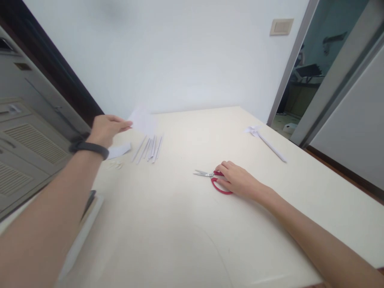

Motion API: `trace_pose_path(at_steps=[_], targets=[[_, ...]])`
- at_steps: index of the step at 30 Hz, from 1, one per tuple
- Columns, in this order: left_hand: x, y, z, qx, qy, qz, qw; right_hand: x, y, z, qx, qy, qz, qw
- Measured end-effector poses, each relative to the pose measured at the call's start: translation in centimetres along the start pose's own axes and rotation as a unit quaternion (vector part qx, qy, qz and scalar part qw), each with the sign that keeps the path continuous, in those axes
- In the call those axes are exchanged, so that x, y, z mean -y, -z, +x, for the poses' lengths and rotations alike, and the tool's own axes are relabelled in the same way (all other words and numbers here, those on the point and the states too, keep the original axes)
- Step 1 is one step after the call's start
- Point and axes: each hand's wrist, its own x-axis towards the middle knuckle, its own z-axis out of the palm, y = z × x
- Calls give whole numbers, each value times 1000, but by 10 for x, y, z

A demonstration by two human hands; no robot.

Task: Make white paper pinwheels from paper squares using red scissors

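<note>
My left hand point(109, 127), a dark band on its wrist, pinches a thin sheet of white paper point(143, 120) by its edge, raised over the far left of the table. Below the sheet lie several rolled paper sticks point(153, 149), side by side. Resting on the table, my right hand point(237, 178) is closed on the red handles of a pair of scissors point(221, 191). The blades lie partly apart and point left, with nothing between them. Farther right lies a paper pinwheel point(253, 130) on a white paper stick point(273, 148).
Another white paper piece point(120, 150) and some small pale scraps point(115, 164) lie near my left wrist. A white-edged tray or box point(87, 232) sits at the left, partly behind my forearm. The wall point(186, 56) borders the table's far side, and a doorway opens at the right.
</note>
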Motion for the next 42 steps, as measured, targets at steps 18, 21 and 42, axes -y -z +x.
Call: trace_pose_path(at_steps=[18, 21, 42], targets=[[-64, -63, -217, 271, 77, -350, 893, 18, 11, -2, -92, -54, 354, 929], [-60, -62, -223, 286, 121, -358, 880, 13, 8, -1, -91, -75, 338, 934], [-54, -56, -240, 373, 172, -367, 834, -39, 40, -12, -192, -188, -44, 962]])
